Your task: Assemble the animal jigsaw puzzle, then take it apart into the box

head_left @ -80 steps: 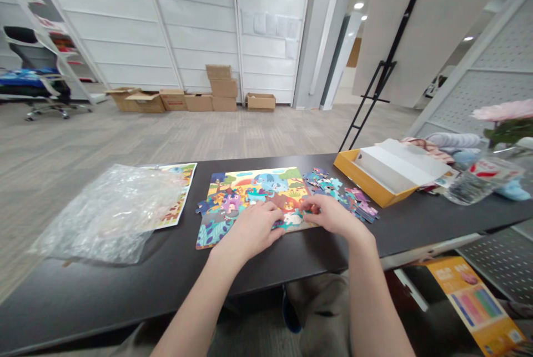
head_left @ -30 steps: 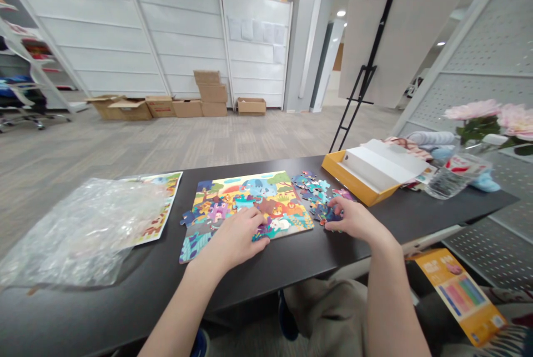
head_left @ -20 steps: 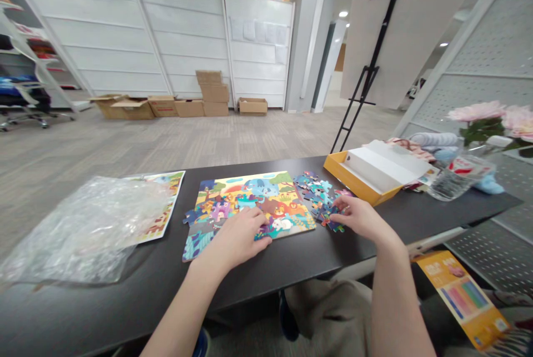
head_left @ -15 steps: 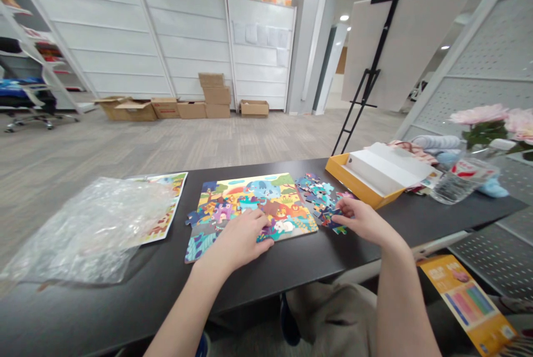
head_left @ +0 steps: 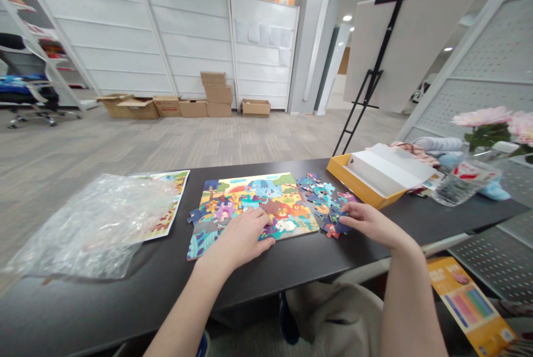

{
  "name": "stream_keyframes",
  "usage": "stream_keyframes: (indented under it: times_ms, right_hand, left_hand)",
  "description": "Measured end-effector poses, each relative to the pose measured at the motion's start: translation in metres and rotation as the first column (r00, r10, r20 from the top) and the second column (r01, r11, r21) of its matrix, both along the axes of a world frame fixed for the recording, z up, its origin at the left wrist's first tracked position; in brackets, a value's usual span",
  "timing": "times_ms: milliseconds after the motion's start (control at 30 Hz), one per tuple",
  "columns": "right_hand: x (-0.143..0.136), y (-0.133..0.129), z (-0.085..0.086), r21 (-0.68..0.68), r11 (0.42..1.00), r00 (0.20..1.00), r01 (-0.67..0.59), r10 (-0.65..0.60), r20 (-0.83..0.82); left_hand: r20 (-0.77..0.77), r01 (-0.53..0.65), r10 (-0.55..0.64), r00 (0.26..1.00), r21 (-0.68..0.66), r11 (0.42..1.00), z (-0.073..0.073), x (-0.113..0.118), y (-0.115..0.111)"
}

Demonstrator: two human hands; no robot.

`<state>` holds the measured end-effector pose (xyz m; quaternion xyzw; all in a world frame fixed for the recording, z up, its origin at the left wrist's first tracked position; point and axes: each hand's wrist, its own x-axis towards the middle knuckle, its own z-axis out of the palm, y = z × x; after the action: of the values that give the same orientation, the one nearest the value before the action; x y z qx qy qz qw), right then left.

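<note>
A colourful animal jigsaw lies on the black table, with some loose pieces on its left part. My left hand rests on its lower middle, palm down, fingers spread over the picture. To the right of the board is a heap of loose puzzle pieces. At the heap's right edge my right hand has thumb and fingertips pinched round a dark blue puzzle piece. A red piece lies just left of those fingertips.
Crumpled clear plastic covers part of a picture sheet at the left. An open yellow box, a plastic bottle and folded cloths stand at the right. Beyond the black table is an easel.
My right hand has shifted slightly right at the heap. A green-edged piece near its fingertips no longer shows, and a red piece now shows there. My left hand stays on the jigsaw.
</note>
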<state>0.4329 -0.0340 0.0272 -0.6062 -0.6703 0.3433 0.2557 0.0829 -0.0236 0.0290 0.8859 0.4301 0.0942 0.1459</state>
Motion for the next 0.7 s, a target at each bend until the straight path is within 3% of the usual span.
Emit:
stream_keyframes:
  times_ms: [167,300,500,700]
  right_hand:
    - [0.005,-0.001,0.005,0.150,0.978,0.989,0.143,-0.134,-0.066]
    - [0.008,-0.005,0.010,0.148,0.968,0.969,0.205,-0.179,-0.170]
    - [0.002,-0.014,0.015,-0.027,0.999,0.998,-0.034,0.033,-0.055]
    - [-0.036,-0.016,0.024,-0.225,0.953,0.978,-0.204,0.187,-0.097]
  left_hand:
    - [0.004,0.000,0.000,1.000,-0.003,1.000,0.001,-0.001,0.000]
    - [0.007,0.005,-0.005,1.000,0.001,1.000,0.000,-0.001,0.001]
    - [0.011,-0.002,0.002,1.000,0.013,1.000,-0.001,-0.001,0.001]
    - [0.001,-0.002,0.002,1.000,0.010,1.000,-0.002,0.000,0.000]
